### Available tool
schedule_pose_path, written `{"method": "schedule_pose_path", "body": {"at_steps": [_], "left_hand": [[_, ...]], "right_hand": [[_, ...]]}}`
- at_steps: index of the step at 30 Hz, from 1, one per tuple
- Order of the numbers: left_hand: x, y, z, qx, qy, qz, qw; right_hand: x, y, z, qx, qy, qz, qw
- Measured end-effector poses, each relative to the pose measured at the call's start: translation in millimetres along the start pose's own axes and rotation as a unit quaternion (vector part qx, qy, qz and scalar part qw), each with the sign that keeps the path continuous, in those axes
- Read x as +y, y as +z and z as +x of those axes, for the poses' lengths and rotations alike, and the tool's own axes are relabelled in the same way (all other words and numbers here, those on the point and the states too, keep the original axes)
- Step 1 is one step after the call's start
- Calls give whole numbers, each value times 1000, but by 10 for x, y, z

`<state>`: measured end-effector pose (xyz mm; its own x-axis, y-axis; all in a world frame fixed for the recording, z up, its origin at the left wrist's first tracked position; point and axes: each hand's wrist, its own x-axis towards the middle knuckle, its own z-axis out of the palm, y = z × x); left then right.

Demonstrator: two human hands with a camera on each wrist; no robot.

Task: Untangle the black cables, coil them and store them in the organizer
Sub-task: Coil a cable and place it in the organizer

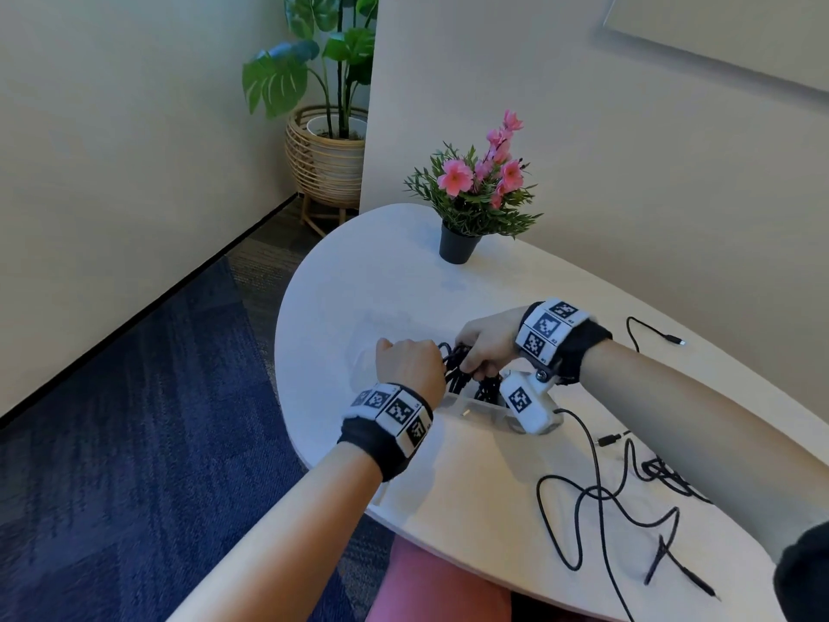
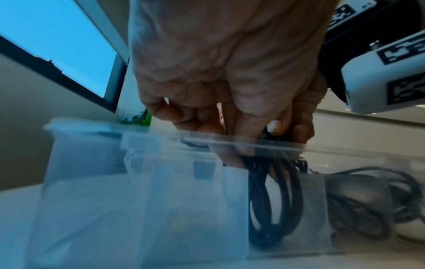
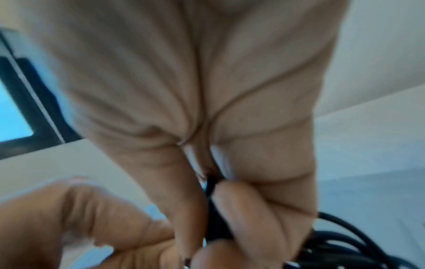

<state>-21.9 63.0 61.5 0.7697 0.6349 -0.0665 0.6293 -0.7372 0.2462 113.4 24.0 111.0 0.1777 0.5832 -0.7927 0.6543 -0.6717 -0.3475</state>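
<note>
A coiled black cable (image 1: pixel 462 372) hangs between my two hands over the clear plastic organizer (image 1: pixel 454 402) at the table's left side. My left hand (image 1: pixel 406 363) is a fist gripping the coil's left side. My right hand (image 1: pixel 482 347) pinches its top from the right. In the left wrist view, the left hand (image 2: pixel 218 72) holds the coil (image 2: pixel 271 200), whose loops hang down inside a compartment of the organizer (image 2: pixel 115 200). In the right wrist view, the right hand (image 3: pixel 207 91) has its fingertips closed on the cable (image 3: pixel 212 185), with the left hand (image 3: pixel 69 218) beside it.
More black cable (image 2: pixel 368 200) fills the neighbouring compartment. Loose tangled black cables (image 1: pixel 605 487) sprawl over the table's near right, and another cable (image 1: pixel 650 334) lies farther back. A potted pink flower (image 1: pixel 457 244) stands at the far edge. The rounded table edge (image 1: pixel 287 352) runs just left of the organizer.
</note>
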Motion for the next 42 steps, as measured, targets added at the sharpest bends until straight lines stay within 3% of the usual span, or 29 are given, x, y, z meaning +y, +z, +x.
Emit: {"method": "schedule_pose_path", "body": {"at_steps": [3, 8, 12, 18, 22, 25, 29, 33, 37, 42], "left_hand": [[1, -15, 71, -8, 21, -11, 1000], [-150, -34, 187, 6, 43, -198, 979], [-138, 39, 244, -26, 62, -179, 981], [-49, 28, 247, -17, 83, -119, 989], [70, 21, 253, -29, 101, -77, 991], [131, -22, 232, -50, 143, 23, 988], [139, -93, 236, -66, 139, 89, 984], [199, -139, 177, -55, 123, 75, 988], [184, -128, 136, -80, 130, 35, 988], [112, -147, 56, -115, 132, -7, 985]], "right_hand": [[7, 8, 7, 45, 11, -47, 998], [-113, 25, 14, 79, 36, -135, 987], [-139, 15, 2, 100, 39, -94, 990], [176, 177, -22, 205, 14, 153, 967], [195, 205, -141, 167, -4, 233, 958], [195, 225, -154, 195, -2, 225, 955], [223, 264, -111, 234, 8, 244, 941], [286, 325, -98, 261, -12, 282, 923], [322, 346, -194, 190, -19, 279, 941], [312, 362, -152, 256, -21, 216, 942]]}}
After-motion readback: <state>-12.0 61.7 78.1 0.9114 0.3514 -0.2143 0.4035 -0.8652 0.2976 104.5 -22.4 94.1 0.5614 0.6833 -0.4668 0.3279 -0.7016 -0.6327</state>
